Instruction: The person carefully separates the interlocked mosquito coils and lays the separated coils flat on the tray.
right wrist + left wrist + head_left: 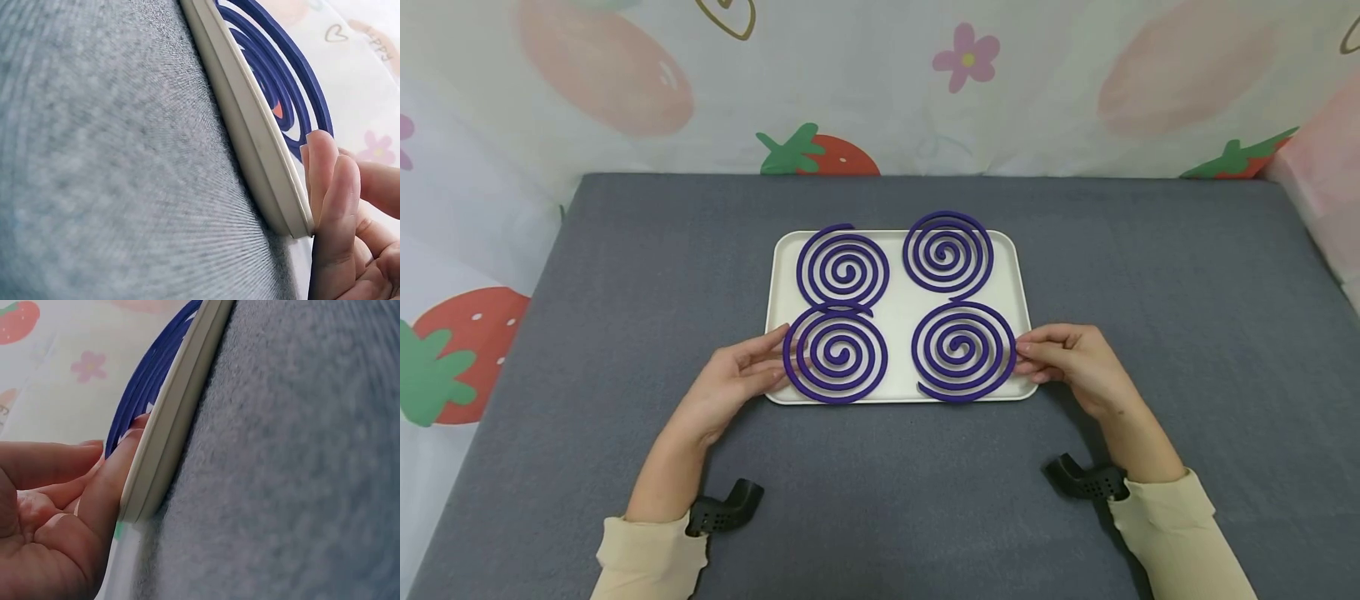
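Note:
A cream rectangular tray [898, 350] lies on the grey cloth with several purple spiral mosquito coils on it. My left hand [730, 382] pinches the outer left rim of the near left coil [844, 357], with some fingers beneath it, seen through its gaps. At the opposite side, my right hand [1081, 365] pinches the right rim of the near right coil [959, 343]. Both wrist views show these coils raised slightly off the tray at the rim. The far left coil [849, 272] is partly overlapped by the near left one. Behind them lies the far right coil [942, 252], reaching past the tray's back edge.
Grey cloth [880, 500] covers the table around the tray. A printed curtain [1030, 100] with strawberries and flowers hangs along the back and left. Something pale pink [1326, 183] borders the right back corner. Black wrist mounts [726, 508] sit on both forearms.

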A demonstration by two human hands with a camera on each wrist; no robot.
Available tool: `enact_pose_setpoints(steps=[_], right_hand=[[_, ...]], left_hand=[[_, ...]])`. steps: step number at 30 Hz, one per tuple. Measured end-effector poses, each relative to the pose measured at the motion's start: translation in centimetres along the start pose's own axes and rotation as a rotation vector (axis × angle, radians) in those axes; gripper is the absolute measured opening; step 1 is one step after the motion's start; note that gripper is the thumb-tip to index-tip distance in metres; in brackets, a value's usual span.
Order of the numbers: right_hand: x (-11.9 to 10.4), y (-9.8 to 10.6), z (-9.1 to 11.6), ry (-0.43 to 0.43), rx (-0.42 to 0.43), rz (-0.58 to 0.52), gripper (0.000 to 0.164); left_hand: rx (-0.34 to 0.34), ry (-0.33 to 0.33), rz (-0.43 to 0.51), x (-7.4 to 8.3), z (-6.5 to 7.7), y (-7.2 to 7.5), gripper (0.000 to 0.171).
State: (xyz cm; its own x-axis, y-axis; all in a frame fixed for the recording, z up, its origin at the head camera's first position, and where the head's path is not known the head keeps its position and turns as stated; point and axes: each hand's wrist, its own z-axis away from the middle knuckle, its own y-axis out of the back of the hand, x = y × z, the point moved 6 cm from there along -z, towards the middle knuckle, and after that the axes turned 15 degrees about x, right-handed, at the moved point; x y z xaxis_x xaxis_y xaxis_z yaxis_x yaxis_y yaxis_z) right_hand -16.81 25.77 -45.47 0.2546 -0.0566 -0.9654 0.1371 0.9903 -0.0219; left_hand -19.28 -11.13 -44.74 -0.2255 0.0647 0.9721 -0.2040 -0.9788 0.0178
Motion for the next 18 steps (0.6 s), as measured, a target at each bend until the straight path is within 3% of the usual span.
enact_pose_setpoints(steps=[10, 18], right_hand=[[-0.19, 0.45, 0.08, 0.004, -0.012, -0.063, 0.02], [0.15, 0.49, -0.05, -0.005, -0.056, -0.087, 0.02]], left_hand=[[-0.066, -0.014, -0.017, -0.01, 0.05, 0.13, 0.044], [-0.014, -0.013, -0.111, 0.29, 0.16, 1.05, 0.047]])
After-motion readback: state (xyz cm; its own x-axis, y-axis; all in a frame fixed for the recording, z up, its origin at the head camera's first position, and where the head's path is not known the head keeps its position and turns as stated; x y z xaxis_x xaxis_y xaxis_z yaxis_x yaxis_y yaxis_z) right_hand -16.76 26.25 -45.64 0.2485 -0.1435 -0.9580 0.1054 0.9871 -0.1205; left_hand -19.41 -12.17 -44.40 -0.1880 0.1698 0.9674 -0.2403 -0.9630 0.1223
